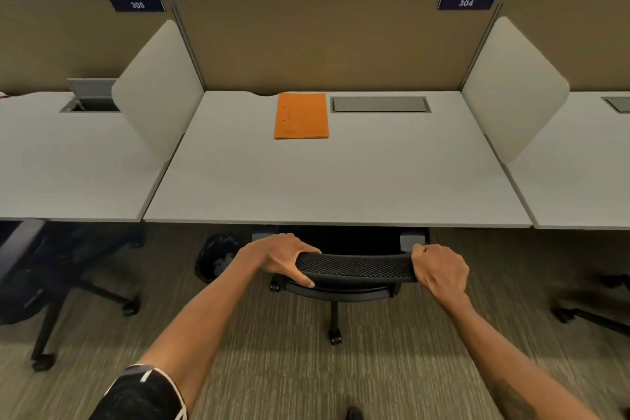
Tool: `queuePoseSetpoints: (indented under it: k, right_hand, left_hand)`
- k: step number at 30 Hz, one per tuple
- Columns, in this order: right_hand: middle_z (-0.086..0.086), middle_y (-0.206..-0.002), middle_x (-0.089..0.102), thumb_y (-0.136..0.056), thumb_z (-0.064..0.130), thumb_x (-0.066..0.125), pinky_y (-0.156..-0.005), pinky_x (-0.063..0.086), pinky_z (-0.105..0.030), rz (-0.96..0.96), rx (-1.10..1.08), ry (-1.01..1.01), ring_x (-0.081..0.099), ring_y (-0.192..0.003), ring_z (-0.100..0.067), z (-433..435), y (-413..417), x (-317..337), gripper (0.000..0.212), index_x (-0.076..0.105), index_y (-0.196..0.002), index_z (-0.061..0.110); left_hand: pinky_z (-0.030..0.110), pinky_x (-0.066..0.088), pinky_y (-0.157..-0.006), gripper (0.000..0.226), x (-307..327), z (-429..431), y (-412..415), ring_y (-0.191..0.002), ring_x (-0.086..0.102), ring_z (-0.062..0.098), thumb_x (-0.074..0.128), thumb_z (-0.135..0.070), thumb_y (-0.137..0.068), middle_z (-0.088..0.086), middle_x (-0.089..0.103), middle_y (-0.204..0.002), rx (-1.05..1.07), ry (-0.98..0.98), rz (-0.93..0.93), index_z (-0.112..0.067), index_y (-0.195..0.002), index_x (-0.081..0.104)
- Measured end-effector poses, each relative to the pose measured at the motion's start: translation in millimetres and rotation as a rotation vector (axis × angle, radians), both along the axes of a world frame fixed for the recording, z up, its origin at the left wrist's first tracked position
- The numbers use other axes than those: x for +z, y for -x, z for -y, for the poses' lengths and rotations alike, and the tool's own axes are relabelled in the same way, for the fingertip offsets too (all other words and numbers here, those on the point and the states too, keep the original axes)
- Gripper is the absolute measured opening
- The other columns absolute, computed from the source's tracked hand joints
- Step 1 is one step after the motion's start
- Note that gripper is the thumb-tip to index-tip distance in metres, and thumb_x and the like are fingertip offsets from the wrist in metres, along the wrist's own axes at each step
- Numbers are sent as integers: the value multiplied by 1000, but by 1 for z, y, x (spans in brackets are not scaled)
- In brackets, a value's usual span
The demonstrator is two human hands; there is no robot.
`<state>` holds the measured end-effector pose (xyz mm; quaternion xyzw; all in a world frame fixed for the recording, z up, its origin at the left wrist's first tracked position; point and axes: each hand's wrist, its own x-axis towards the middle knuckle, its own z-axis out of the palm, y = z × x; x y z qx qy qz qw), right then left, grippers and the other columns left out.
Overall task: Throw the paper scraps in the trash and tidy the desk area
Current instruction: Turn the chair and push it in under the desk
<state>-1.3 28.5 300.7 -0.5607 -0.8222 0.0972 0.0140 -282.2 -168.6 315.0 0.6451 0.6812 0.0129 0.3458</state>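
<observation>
**Desk with one orange folder, both hands on the chair back**

Desk (341,181) fills the middle of our head view, white, its long side running left to right between two white side panels. An orange folder (301,116) lies flat near the back edge, its long axis pointing away from us, just left of a closed grey cable hatch (380,104).

Below the front edge stands a black mesh chair (354,269), its seat tucked under the desk and its back's top rail running left to right. Our left hand (283,257) wraps the rail's left end, fingers curled over the top and thumb underneath. Our right hand (439,269) is closed in a fist around the right end.

A black trash bin (218,257) sits on the carpet under the desk, left of the chair; pale crumpled bits show inside, too blurred for us to make out. The desk hides the bin's far side and most of the chair's seat.
</observation>
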Motion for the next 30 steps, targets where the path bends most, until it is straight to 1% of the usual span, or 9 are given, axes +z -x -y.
queuePoseSetpoints:
  k: [3,7,11,13,15,19,22,25,30]
  right_hand:
    - [-2,-54,53,-95,38,36,-55,38,-31,-3,3,4,45,-47,-17,-12,9,1,54,59,-54,10]
    - [-5,-57,52,-93,39,35,-58,39,-32,4,7,3,46,-51,-24,-25,20,2,53,60,-57,10]
    - [-6,-57,55,-93,40,35,-58,41,-33,-5,16,-10,48,-51,-24,-34,27,-1,54,57,-54,10]
    - [-9,-62,61,-93,39,35,-59,42,-33,-4,19,-25,52,-55,-27,-39,30,-2,54,58,-54,9]
    - [-12,-68,66,-92,39,36,-60,43,-33,-4,22,-36,54,-58,-29,-43,33,-4,54,61,-57,7]
    - [-15,-74,70,-93,38,36,-63,43,-34,4,19,-42,62,-66,-34,-51,36,-6,54,66,-62,6]
    - [-13,-67,66,-92,37,36,-60,42,-33,-20,13,-28,57,-59,-31,-54,39,-5,53,60,-54,7]
    - [-6,-54,58,-93,39,34,-53,37,-30,-27,31,-19,49,-48,-21,-57,41,-3,56,57,-51,9]
    - [-2,-49,53,-94,40,34,-54,37,-29,-25,53,-13,49,-47,-19,-61,45,1,57,59,-53,9]
  left_hand:
    - [28,48,-77,64,0,-11,8,-84,60,-1,63,-77,-73,-22,66,-97,13,-1,-4,-47,-128,53]
    - [33,50,-83,69,-2,-22,19,-91,61,3,63,-78,-72,-19,68,-106,31,7,5,-47,-132,51]
    - [27,47,-74,61,-2,-32,27,-83,59,-4,65,-74,-73,-22,68,-98,41,13,19,-50,-127,52]
    - [29,47,-74,62,-3,-37,31,-82,60,-2,65,-74,-74,-20,69,-97,41,15,16,-48,-129,53]
    - [32,49,-78,67,-4,-41,34,-86,61,4,64,-75,-73,-17,70,-102,30,23,-3,-47,-133,51]
    - [36,49,-82,76,-5,-48,38,-87,61,8,61,-79,-71,-13,69,-103,26,28,-33,-44,-138,49]
    - [36,49,-81,80,-6,-51,41,-86,61,9,59,-80,-71,-12,69,-103,25,32,-55,-42,-140,48]
    - [35,50,-83,83,-7,-53,43,-89,61,10,60,-80,-72,-11,69,-108,32,48,-67,-40,-144,46]
    - [38,51,-88,84,-9,-56,48,-95,61,10,59,-80,-72,-12,69,-114,39,59,-64,-40,-145,45]
